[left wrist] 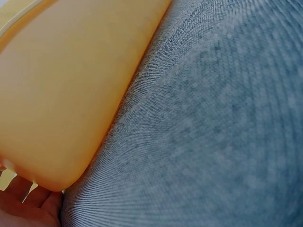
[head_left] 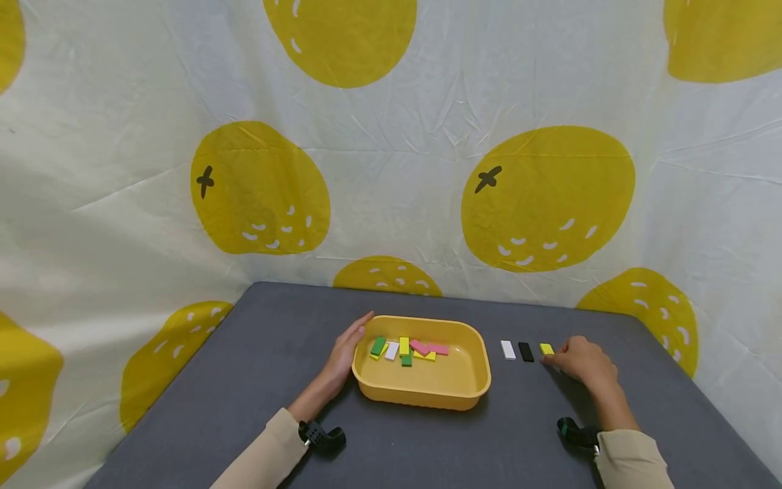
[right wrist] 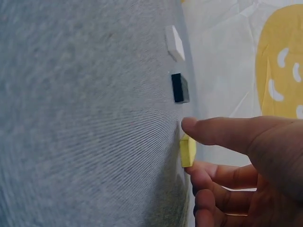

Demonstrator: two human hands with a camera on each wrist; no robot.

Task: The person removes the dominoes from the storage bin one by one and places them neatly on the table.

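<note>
My left hand (head_left: 339, 358) rests against the left side of a yellow plastic basket (head_left: 421, 396), its fingers stretched along the outer wall. In the left wrist view, those fingers (left wrist: 29, 201) touch the basket near its corner. Inside the basket lie several small flat blocks: green, yellow, white and pink. To the right of it, my right hand (head_left: 583, 360) pinches a small yellow block (right wrist: 188, 151) between thumb and finger, down at the tabletop. That block lines up beside a black block (head_left: 526, 352) and a white block (head_left: 508, 350), which are spaced apart.
A dark grey cloth-covered table (head_left: 403, 448) lies beneath everything. Behind it and at both sides hangs a white curtain (head_left: 391, 204) printed with large yellow fruit. Black straps with devices sit on both wrists.
</note>
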